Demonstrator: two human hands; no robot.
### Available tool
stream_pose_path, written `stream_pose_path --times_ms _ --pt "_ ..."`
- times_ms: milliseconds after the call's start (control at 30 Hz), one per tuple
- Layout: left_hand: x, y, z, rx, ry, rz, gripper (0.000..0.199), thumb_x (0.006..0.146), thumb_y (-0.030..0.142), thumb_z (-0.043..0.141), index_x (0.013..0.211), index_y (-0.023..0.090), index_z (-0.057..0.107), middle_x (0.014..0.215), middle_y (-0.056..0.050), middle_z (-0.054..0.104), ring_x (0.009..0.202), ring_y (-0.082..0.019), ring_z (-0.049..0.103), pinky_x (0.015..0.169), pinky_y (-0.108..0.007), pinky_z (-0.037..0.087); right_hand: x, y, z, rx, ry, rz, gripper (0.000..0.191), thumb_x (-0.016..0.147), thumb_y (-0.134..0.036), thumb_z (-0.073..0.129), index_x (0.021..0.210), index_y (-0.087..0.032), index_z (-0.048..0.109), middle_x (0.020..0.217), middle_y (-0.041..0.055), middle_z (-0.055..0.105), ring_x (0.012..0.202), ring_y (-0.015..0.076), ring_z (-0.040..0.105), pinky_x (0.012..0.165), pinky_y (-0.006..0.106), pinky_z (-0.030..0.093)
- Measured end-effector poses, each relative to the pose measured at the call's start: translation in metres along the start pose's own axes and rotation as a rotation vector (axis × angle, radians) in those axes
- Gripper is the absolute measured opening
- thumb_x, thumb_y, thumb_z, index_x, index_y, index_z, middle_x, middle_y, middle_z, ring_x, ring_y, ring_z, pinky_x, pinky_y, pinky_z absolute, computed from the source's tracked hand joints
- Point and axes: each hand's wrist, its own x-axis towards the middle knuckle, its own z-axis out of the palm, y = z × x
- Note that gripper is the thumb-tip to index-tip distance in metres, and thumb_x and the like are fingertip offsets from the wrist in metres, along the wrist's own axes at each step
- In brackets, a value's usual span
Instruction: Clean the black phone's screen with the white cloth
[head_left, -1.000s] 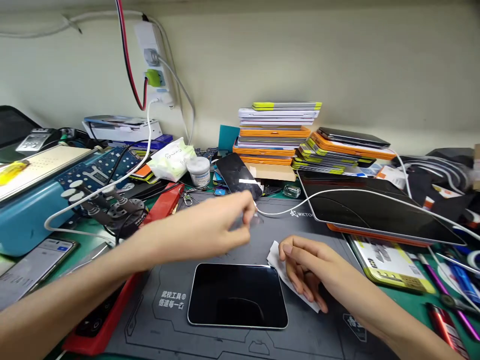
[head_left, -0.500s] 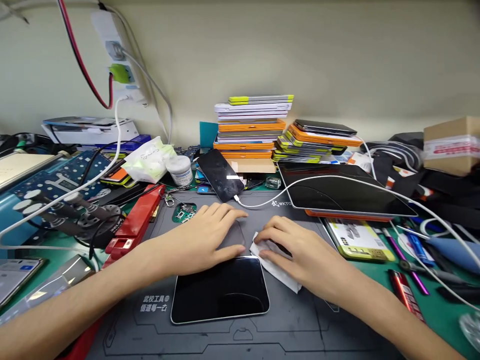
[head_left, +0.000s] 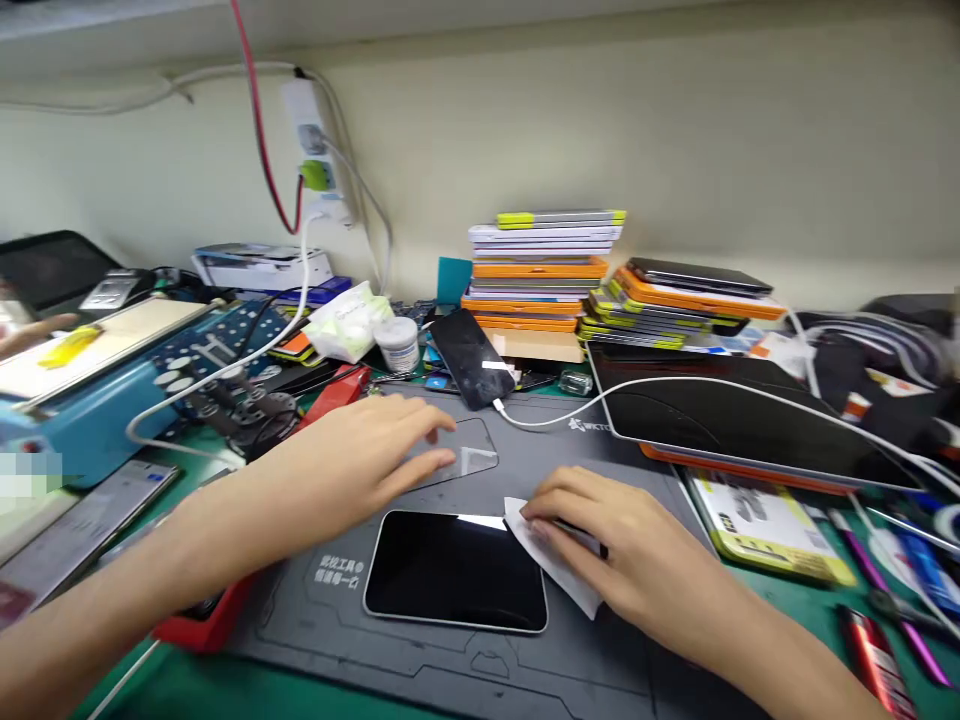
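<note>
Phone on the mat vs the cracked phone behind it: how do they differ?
The phone on the mat lies flat, its screen clean and glossy, with no cable attached. The cracked phone is propped at a tilt, its glass scuffed, with a white cable plugged into its lower end. The right hand rests beside the first; no hand is near the second. Both screens are dark.

Under my left hand (head_left: 360, 462) lies a clear, glassy protector sheet (head_left: 465, 460), smooth and faintly reflective. My right hand (head_left: 600, 540) presses a thin white wipe (head_left: 559, 570), soft and matt like paper or cloth. The phone (head_left: 457, 570) has a glossy black glass face with a bright metal-looking rim. The grey mat (head_left: 450, 660) beneath looks matt and rubbery.
</note>
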Motion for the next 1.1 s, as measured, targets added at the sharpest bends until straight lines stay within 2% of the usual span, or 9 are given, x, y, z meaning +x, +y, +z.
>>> stream_pose_path --times_ms 133,267,400,533,667,767,867,967,1100 --pt "-0.067 0.011 0.027 0.047 0.000 -0.153 0.049 0.110 0.066 0.051 0.151 0.040 0.055 0.147 0.000 0.066 0.135 -0.026 0.066 0.113 -0.044 0.054 -0.001 -0.001 0.011 -0.049 0.031 -0.154 0.024 0.115 -0.028 0.048 0.124 -0.029 0.070 0.118 0.0005 0.070 0.101 0.0175 0.068 0.086 0.033 0.053" --pt "-0.097 0.018 0.064 -0.047 0.055 -0.281 0.086 0.097 0.065 0.074 0.168 0.039 0.033 0.158 -0.005 0.056 0.141 -0.031 0.062 0.112 -0.047 0.058 0.003 -0.008 0.011 -0.153 0.113 -0.236 0.026 0.115 -0.028 0.046 0.119 -0.028 0.072 0.117 0.0009 0.072 0.100 0.0163 0.070 0.085 0.031 0.058" --pt "-0.095 0.024 0.080 -0.163 0.181 -0.364 0.078 0.093 0.056 0.082 0.160 0.032 0.048 0.148 -0.008 0.060 0.135 -0.031 0.063 0.114 -0.052 0.057 0.007 -0.010 0.010 -0.234 0.155 -0.293 0.029 0.115 -0.031 0.045 0.117 -0.028 0.074 0.114 0.0007 0.075 0.099 0.0121 0.074 0.084 0.022 0.063" --pt "-0.092 0.026 0.084 -0.208 0.280 -0.387 0.077 0.087 0.064 0.085 0.151 0.031 0.058 0.140 -0.005 0.064 0.128 -0.026 0.065 0.111 -0.043 0.059 0.018 -0.002 0.020 -0.270 0.155 -0.373 0.031 0.115 -0.040 0.048 0.129 -0.033 0.074 0.125 -0.0002 0.076 0.108 0.0097 0.076 0.092 0.013 0.061" --pt "-0.092 0.024 0.090 -0.185 0.361 -0.398 0.080 0.083 0.066 0.087 0.149 0.029 0.060 0.135 -0.004 0.068 0.123 -0.025 0.066 0.109 -0.044 0.061 0.049 -0.018 0.039 -0.282 0.154 -0.451 0.030 0.114 -0.040 0.051 0.134 -0.033 0.072 0.128 0.0005 0.075 0.113 0.0129 0.076 0.092 0.018 0.064" --pt "-0.091 0.023 0.098 -0.152 0.418 -0.410 0.099 0.075 0.068 0.092 0.155 0.023 0.055 0.139 -0.009 0.067 0.127 -0.030 0.066 0.111 -0.048 0.060 0.078 -0.049 0.054 -0.234 0.099 -0.472 0.028 0.114 -0.030 0.049 0.122 -0.027 0.075 0.120 0.0037 0.076 0.106 0.0168 0.076 0.087 0.028 0.068" --pt "-0.091 0.023 0.105 -0.143 0.459 -0.406 0.112 0.070 0.066 0.096 0.159 0.016 0.048 0.140 -0.014 0.067 0.127 -0.033 0.065 0.109 -0.052 0.060 0.094 -0.068 0.062 -0.215 0.041 -0.451 0.031 0.114 -0.024 0.044 0.117 -0.024 0.075 0.118 0.0046 0.075 0.108 0.0181 0.074 0.096 0.036 0.067" --pt "-0.096 0.022 0.110 -0.168 0.472 -0.370 0.099 0.079 0.058 0.094 0.158 0.020 0.048 0.139 -0.012 0.067 0.128 -0.035 0.064 0.107 -0.054 0.058 0.083 -0.064 0.054 -0.235 -0.029 -0.396 0.031 0.115 -0.026 0.044 0.131 -0.025 0.071 0.131 0.0039 0.073 0.127 0.0166 0.068 0.108 0.033 0.062" --pt "-0.102 0.019 0.111 -0.225 0.458 -0.275 0.070 0.098 0.054 0.078 0.156 0.031 0.047 0.145 -0.005 0.066 0.130 -0.030 0.062 0.107 -0.050 0.052 0.031 -0.044 0.023 -0.310 -0.106 -0.279 0.034 0.114 -0.025 0.049 0.144 -0.027 0.065 0.145 0.0018 0.069 0.143 0.0147 0.059 0.115 0.028 0.056"
